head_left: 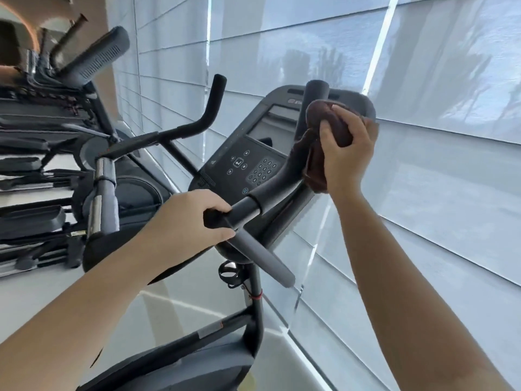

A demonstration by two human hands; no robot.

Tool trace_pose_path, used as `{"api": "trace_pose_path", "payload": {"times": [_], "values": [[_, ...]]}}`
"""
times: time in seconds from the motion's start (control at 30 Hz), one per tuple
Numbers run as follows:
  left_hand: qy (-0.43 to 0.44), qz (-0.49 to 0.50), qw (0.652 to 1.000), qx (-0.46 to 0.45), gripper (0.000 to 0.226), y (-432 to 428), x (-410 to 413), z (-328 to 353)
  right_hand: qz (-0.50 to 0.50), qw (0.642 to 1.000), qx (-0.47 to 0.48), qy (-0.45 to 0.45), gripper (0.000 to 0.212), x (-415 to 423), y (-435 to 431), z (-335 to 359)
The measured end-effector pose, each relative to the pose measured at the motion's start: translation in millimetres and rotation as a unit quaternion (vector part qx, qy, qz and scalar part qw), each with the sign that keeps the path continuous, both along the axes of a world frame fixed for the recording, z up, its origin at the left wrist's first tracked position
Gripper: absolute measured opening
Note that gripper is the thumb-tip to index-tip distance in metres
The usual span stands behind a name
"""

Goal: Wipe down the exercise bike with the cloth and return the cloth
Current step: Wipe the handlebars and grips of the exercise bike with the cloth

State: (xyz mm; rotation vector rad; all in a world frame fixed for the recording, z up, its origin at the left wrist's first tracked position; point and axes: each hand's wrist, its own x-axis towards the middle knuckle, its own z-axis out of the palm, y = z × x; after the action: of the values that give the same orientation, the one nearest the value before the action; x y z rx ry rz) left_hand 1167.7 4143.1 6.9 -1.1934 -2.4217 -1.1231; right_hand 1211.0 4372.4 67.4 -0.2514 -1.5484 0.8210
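The exercise bike (255,303) stands in front of me, its dark console (248,162) with a screen and keypad tilted toward me. My right hand (348,153) is wrapped around a brown cloth (318,142), pressing it against the upright right handlebar (313,108) beside the console. My left hand (194,218) grips the junction of the handlebar near a grey grip (262,256) that points down and to the right. Part of the cloth hangs below my right palm. The bike's lower frame runs toward the bottom of the view.
A second bike (158,136) with black curved handlebars stands to the left, with more gym machines (36,165) behind it. Pale window blinds (423,80) fill the right and far side, close behind the console. A bottle holder (229,273) sits on the bike's post.
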Motion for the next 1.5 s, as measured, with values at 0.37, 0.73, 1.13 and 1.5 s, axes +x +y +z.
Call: {"api": "trace_pose_path", "payload": {"times": [0.37, 0.73, 1.13, 1.5], "values": [[-0.045, 0.042, 0.998, 0.021, 0.03, 1, -4, -2, 0.067, 0.996, 0.049, 0.016, 0.022, -13, 5, -19], [-0.048, 0.063, 0.996, 0.045, 0.031, 3, -1, -9, 0.09, 0.994, 0.061, -0.008, 0.022, -6, 10, -44], [-0.045, 0.045, 0.996, 0.068, 0.031, 4, 1, -10, 0.112, 0.99, -0.059, 0.055, 0.023, -8, -19, -92], [-0.056, 0.058, 0.995, 0.066, 0.03, 3, 0, -12, 0.094, 0.959, -0.214, 0.157, 0.021, -15, -77, -100]]}}
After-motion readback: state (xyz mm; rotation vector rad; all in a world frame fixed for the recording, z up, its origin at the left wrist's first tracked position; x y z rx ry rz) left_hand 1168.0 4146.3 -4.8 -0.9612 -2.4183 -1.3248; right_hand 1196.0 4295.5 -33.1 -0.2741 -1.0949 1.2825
